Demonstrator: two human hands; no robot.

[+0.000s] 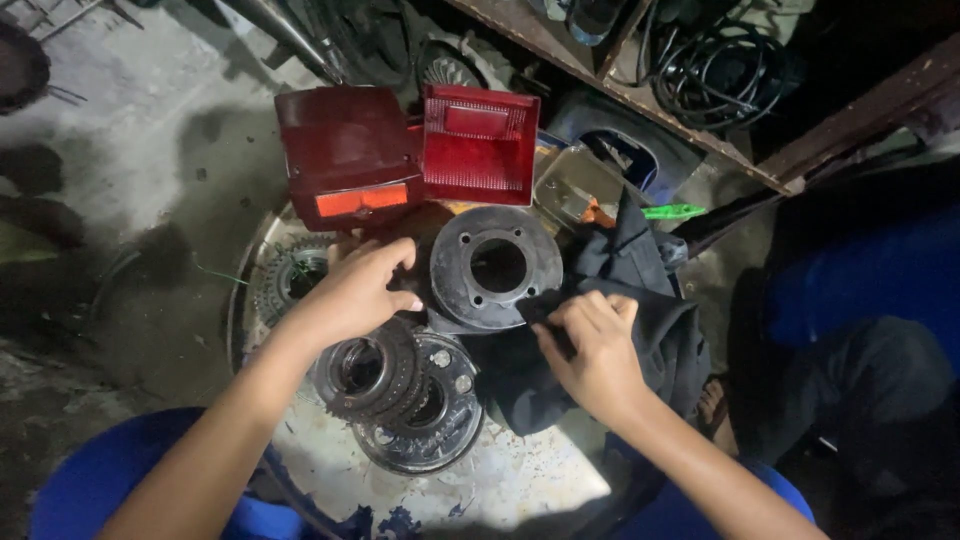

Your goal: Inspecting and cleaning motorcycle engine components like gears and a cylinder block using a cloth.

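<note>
Black metal disc (pixel 496 268) with a central bore is propped on its edge on the round tray (pixel 500 480), its flat face tilted up toward the camera. Its left rim is steadied by the left hand (pixel 355 290), fingers spread. A dark cloth (pixel 640 330) is pinched against its lower right rim by the right hand (pixel 595 350), fingers together. Two red tail-light housings (pixel 410 150) are seen behind it, one bearing an orange rectangular reflector.

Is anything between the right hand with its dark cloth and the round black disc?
Nothing visible. The right hand presses the dark cloth against the lower right edge of the black disc; the left hand rests at the disc's left side.
</note>
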